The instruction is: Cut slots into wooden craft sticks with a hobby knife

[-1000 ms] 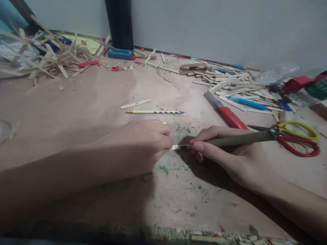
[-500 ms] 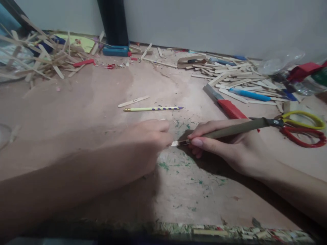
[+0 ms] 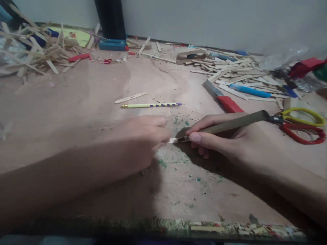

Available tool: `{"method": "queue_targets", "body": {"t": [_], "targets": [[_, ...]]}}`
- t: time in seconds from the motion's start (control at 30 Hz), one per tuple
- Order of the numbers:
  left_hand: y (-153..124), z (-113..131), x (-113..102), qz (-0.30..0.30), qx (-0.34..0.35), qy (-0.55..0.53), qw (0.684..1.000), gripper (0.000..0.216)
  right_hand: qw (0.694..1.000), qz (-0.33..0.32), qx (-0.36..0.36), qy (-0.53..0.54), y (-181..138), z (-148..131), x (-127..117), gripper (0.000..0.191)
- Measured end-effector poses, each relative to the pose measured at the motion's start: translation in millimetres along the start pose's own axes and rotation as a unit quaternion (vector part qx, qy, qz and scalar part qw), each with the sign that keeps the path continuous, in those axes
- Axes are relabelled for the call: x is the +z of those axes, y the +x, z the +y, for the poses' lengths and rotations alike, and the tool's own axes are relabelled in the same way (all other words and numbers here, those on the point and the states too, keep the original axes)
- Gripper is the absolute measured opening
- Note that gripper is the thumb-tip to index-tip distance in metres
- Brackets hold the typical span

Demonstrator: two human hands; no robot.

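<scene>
While the left hand [image 3: 146, 137] lies low over the table [image 3: 87, 92], its fingers are curled closed around a pale stick [image 3: 172, 140]; the thumb is largely hidden. The stick's exposed end lies in the gap between the two hands, and its remaining length is covered by the left hand. The right hand [image 3: 219, 137] grips a tool [image 3: 236, 123] in the manner of a pen: thumb and forefinger are closed on it near the dark tip, and the olive handle slants up to the right across the hand. The tip points at the stick and overlaps its end in this view; contact cannot be confirmed. Beyond the left hand, a pencil [image 3: 150, 105] lies crosswise, with a flat craft stick [image 3: 131, 98] just behind it. Beyond the right hand is a red-handled cutter [image 3: 229, 104], blade exposed. Scissors [image 3: 277, 119] with one yellow and one red loop lie to the right. Green shavings [image 3: 162, 163] are scattered on the table between the hands.
</scene>
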State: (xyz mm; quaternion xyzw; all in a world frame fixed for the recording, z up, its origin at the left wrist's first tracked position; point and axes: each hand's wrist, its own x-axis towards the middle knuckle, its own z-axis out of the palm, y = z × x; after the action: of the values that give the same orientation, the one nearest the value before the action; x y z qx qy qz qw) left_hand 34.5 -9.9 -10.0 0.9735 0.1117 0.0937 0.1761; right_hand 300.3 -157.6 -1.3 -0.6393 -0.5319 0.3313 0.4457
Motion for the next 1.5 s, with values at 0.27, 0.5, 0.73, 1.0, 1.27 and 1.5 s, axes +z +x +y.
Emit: {"method": "queue_targets", "body": {"t": [0.27,0.5,0.73,1.0,1.27,1.5], "targets": [[-2.2,7.4,-11.2,0.003,0.002,-0.019,1.0,0.036,0.999,0.021,-0.015,-0.033,12.2,-6.1,-28.6,0.045],[-0.5,-3.1,-1.6,0.015,0.022,-0.01,1.0,0.032,0.983,-0.07,-0.074,-0.154,24.7,-29.6,-42.7,0.06],[-1.2,1.3,-5.4,0.005,0.014,-0.014,1.0,0.031,0.96,-0.098,-0.132,-0.228,17.3,-26.2,-46.3,0.017],[5.7,8.0,-11.6,-0.038,-0.027,0.006,0.999,0.031,0.957,-0.088,-0.135,-0.243,13.4,-34.4,-42.9,0.022],[7.7,8.4,-11.5,-0.065,-0.051,0.008,0.997,0.029,0.958,-0.068,-0.136,-0.244,8.7,-35.6,-35.4,0.026],[8.3,5.7,-8.1,-0.049,-0.038,0.007,0.998,0.029,0.961,-0.06,-0.123,-0.242,7.7,-39.6,-34.9,0.024]]}}
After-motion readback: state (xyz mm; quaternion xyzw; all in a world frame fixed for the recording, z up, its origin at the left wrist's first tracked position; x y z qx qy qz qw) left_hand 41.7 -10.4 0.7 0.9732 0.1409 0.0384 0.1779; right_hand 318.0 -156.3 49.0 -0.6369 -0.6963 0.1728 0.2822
